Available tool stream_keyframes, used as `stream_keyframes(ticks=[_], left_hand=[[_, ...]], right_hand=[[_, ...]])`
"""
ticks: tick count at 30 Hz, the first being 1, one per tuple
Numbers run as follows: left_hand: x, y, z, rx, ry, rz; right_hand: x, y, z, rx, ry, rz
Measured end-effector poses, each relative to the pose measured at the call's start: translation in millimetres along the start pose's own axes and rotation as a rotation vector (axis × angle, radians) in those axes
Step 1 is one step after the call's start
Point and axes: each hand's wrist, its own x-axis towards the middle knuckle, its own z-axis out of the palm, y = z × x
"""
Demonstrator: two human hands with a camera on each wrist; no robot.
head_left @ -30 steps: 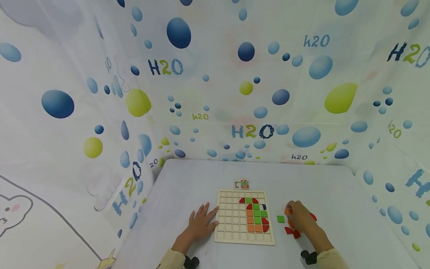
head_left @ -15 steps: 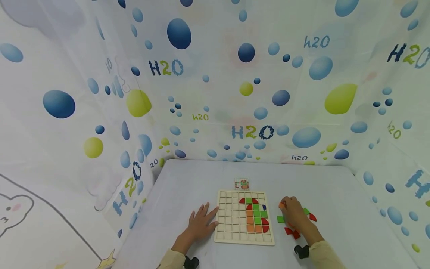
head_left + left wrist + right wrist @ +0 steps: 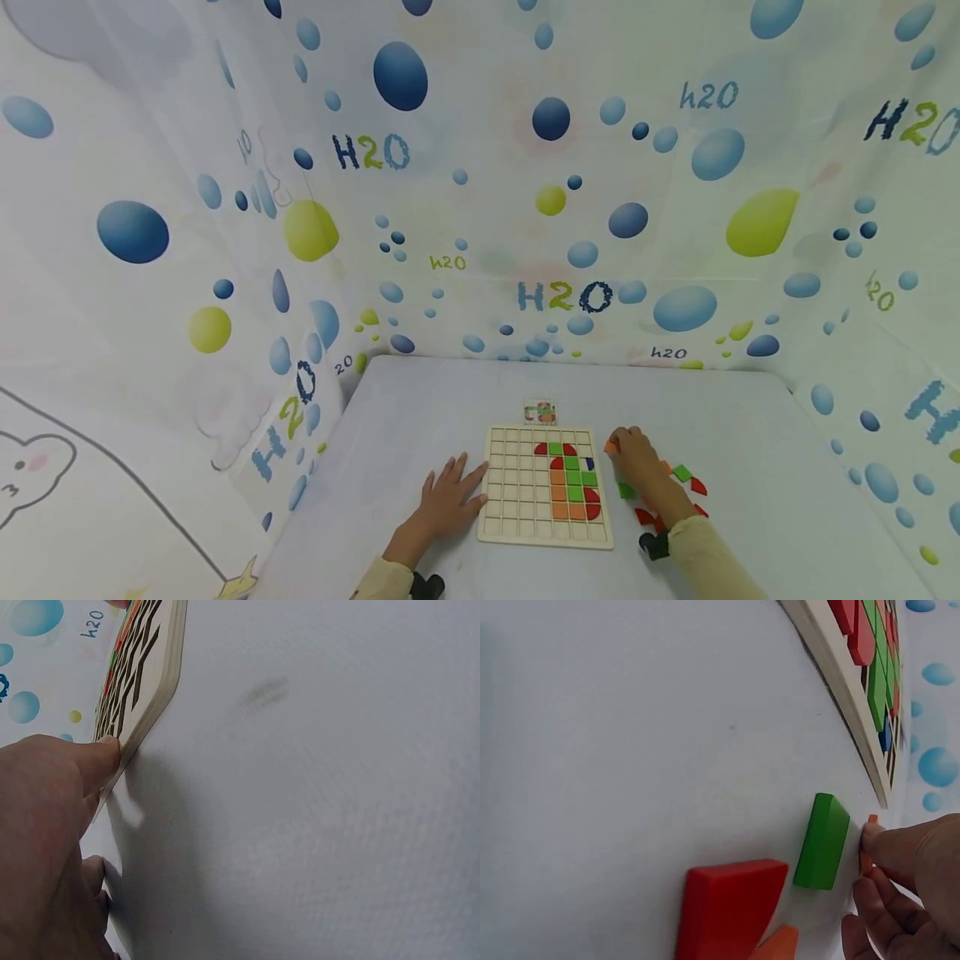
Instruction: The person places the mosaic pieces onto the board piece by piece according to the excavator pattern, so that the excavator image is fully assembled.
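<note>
In the head view, your left hand [image 3: 447, 497] lies spread against the gridded board [image 3: 512, 510]; right of it, your right hand [image 3: 636, 457] pinches an orange block [image 3: 611, 447]. Left wrist: your thumb [image 3: 101, 761] touches the board. Right wrist: the orange block, near a green block [image 3: 823, 841], looks light and stiff; grip opposite sides.

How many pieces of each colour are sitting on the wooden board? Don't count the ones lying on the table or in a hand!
Red pieces: 5
Green pieces: 5
Orange pieces: 4
Blue piece: 1
Total on the wooden board: 15
</note>
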Motion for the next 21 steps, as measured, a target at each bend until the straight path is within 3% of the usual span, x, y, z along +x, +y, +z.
stream_keyframes(ticks=[6, 11, 16, 21], left_hand=[[-0.1, -1.1, -1.7, -0.015, -0.008, -0.003], [-0.5, -2.5, -2.7, -0.002, -0.01, -0.001], [-1.6, -2.7, -3.4, 0.005, -0.003, 0.003], [-1.8, -1.5, -3.5, 0.0, -0.011, 0.007]], right_hand=[[8.8, -9.0, 0.2, -0.015, -0.008, 0.034], [12.5, -33.2, 3.2, -0.012, -0.002, 0.013], [8.4, -64.0, 13.9, 0.02, 0.024, -0.162], [-1.3, -85.5, 27.0, 0.014, -0.003, -0.349]])
